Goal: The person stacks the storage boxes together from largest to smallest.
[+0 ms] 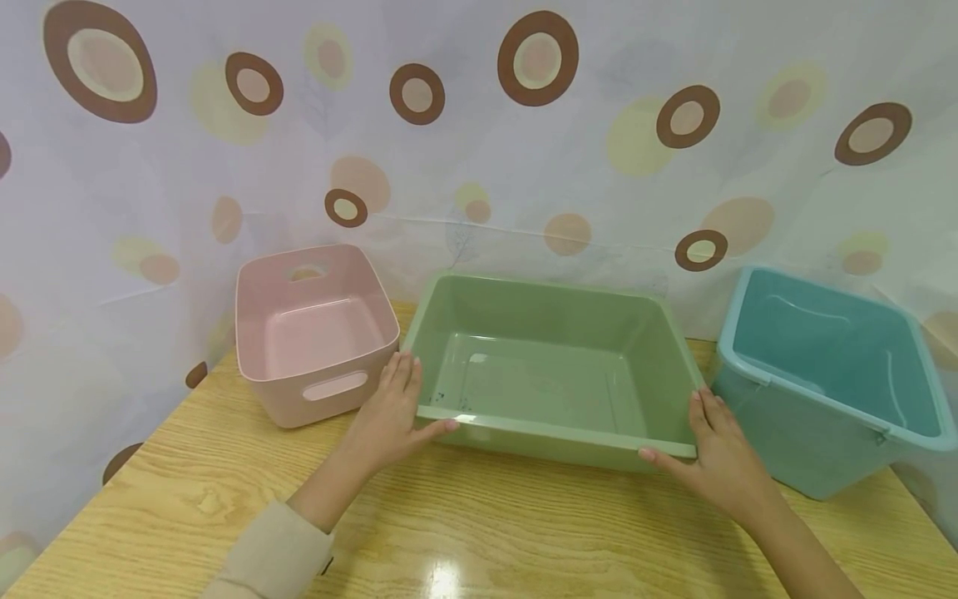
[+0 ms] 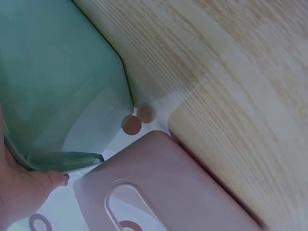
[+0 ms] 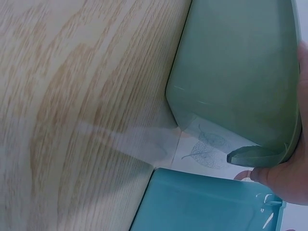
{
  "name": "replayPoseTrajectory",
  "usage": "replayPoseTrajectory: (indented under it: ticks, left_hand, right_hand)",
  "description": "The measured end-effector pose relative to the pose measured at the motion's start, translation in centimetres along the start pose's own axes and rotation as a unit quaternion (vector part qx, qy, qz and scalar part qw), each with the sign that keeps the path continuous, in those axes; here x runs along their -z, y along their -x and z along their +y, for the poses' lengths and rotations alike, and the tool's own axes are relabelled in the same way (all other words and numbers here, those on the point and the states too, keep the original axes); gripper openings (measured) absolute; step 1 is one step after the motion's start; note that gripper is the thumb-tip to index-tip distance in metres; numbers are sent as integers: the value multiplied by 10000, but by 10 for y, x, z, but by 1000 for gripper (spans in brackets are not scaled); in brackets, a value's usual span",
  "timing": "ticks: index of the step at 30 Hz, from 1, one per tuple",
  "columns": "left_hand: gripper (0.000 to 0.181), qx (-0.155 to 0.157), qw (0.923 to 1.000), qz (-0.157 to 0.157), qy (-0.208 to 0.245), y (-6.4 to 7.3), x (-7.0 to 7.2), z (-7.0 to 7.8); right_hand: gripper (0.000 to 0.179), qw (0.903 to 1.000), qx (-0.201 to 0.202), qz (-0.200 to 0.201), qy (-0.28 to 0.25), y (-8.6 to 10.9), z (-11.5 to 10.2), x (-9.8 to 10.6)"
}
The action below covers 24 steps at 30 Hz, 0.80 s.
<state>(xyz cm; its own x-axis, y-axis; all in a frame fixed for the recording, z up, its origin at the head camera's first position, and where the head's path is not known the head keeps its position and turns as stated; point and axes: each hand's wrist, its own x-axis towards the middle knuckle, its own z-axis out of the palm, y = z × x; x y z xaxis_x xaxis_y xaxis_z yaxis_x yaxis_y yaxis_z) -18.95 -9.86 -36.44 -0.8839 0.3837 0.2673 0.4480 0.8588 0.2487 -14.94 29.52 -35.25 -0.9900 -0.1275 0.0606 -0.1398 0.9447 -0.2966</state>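
A wide, shallow green plastic basin [image 1: 554, 445] stands on the wooden table in the middle of the head view. My left hand [image 1: 387, 423] holds its front left corner, thumb over the front rim and fingers along the left side. At the front right corner my right hand [image 1: 722, 457] holds it the same way. In the left wrist view, part of the left hand [image 2: 26, 190] shows at the edge of the basin [image 2: 62, 86]. The right wrist view catches the right hand [image 3: 286, 175] against the rim of the basin [image 3: 231, 72].
Left of the basin is a pink basket [image 1: 288, 403] with handle cutouts, close to the left fingers. A deeper blue bin [image 1: 816, 441] stands at the right, near the right hand. Behind the wooden table [image 1: 524, 532] hangs a white cloth [image 1: 464, 158] patterned with circles.
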Motion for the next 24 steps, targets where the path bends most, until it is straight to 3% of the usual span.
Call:
replayPoseTrajectory:
  ticks: [17, 24]
  left_hand:
    - [104, -21, 10000, 61, 6, 0, -1, 1]
    - [101, 37, 10000, -49, 29, 1, 1, 2]
  right_hand:
    - [107, 10000, 24, 51, -12, 1, -1, 1]
    - [107, 10000, -40, -20, -29, 1, -1, 1]
